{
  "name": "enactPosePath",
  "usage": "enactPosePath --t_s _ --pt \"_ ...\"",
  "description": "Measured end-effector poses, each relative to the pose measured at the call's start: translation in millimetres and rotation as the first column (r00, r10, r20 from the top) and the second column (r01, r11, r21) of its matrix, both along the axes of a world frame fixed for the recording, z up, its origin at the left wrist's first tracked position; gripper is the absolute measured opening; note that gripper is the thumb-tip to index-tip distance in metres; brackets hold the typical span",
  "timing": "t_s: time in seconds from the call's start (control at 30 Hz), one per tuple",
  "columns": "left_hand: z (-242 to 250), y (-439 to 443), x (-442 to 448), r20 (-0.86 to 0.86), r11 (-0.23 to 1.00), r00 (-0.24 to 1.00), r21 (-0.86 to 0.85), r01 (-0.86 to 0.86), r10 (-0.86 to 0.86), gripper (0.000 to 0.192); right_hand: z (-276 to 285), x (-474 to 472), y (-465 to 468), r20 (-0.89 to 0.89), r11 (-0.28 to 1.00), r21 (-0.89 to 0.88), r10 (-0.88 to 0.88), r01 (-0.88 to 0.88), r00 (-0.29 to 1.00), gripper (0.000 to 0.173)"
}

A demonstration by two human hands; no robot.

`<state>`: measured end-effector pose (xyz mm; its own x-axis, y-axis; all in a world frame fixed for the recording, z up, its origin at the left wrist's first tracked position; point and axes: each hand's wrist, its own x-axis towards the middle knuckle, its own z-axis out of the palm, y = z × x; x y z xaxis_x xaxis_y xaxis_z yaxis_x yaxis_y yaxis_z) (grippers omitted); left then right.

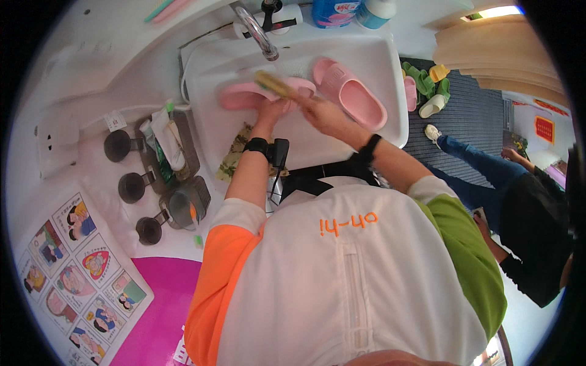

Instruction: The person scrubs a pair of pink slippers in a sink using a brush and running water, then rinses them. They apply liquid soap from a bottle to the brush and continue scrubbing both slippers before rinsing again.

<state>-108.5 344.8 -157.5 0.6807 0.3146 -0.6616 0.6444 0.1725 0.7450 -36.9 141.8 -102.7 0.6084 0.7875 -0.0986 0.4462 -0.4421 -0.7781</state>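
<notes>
In the white washbasin, my left hand grips a pink slipper near its middle. My right hand is closed round the handle of a scrubbing brush, whose head lies over that slipper. To the right, a second pink slipper rests sole-down in the basin, its open heel towards me. A curved metal faucet reaches over the basin from the back, above the brush. A patterned cloth lies at the basin's left side, partly hidden by my left arm.
A blue bottle and a white bottle stand behind the basin. Wall-mounted cup holders with toothpaste tubes are at left. At right, several slippers lie on a grey mat near another person.
</notes>
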Motion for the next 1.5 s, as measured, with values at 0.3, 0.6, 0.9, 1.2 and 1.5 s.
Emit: enactPosePath --t_s 0.3,0.6,0.9,1.2,1.5 --pt "-35 -2 -4 0.173 0.998 0.983 0.008 -0.061 0.059 0.035 12 4 -8 -0.109 0.992 -0.112 -0.077 0.064 0.991 0.053" --pt "-23 -4 -10 0.134 0.999 0.99 -0.004 -0.052 0.052 0.042 13 4 -8 -0.122 0.999 -0.017 -0.041 0.039 0.992 0.042" --pt "-18 -1 -7 0.145 0.987 0.982 -0.122 -0.103 0.121 0.041 11 1 -25 -0.165 0.978 -0.173 -0.149 0.12 0.975 0.049" --pt "-17 -3 0 0.044 0.989 0.988 -0.012 -0.147 0.147 0.049 -39 -1 -16 -0.026 0.983 0.086 -0.162 0.163 0.986 0.053" --pt "-5 26 36 0.079 0.829 0.88 -0.386 -0.406 0.468 0.048 -21 -4 -62 -0.2 0.901 0.135 -0.382 0.411 0.902 0.05"
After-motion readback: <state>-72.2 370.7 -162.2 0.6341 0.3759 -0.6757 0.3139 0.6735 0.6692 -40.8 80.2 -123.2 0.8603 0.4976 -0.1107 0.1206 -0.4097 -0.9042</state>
